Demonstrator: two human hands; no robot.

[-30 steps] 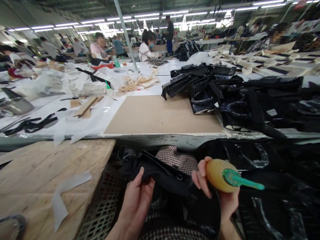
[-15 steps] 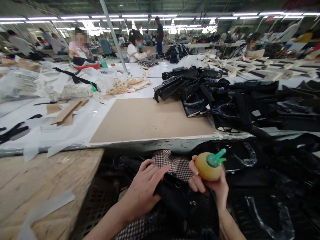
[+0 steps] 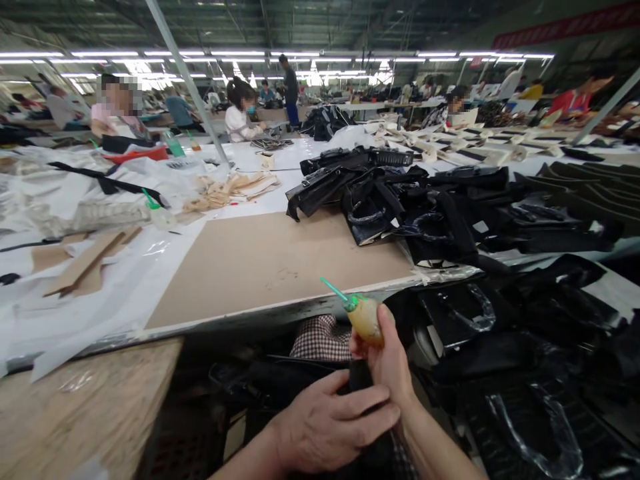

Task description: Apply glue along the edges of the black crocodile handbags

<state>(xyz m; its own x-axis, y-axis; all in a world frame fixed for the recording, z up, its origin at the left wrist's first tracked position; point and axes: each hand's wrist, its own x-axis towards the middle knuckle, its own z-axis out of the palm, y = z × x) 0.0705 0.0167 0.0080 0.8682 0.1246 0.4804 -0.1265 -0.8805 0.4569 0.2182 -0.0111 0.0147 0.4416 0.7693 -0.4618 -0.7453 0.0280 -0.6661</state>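
A yellowish squeeze bottle (image 3: 366, 321) with a green nozzle is gripped in my right hand (image 3: 393, 363), its tip pointing up and to the left. Just below it, my left hand (image 3: 335, 420) curls round a black bag piece (image 3: 360, 377), with its fingertips close against my right wrist. More black material lies in my lap, mostly hidden by my hands. Behind them, checked cloth (image 3: 320, 340) shows below the table edge.
A brown board (image 3: 240, 267) lies on the white table ahead. Black bags (image 3: 400, 200) are heaped to its right, and more bags (image 3: 520, 400) lie low at my right. Wooden board (image 3: 85, 407) stands at left. Several people work farther back.
My right hand has brought the bottle left, and its nozzle has swung from right to upper left. My left hand has moved right and down, closing round the black piece. The view has shifted.
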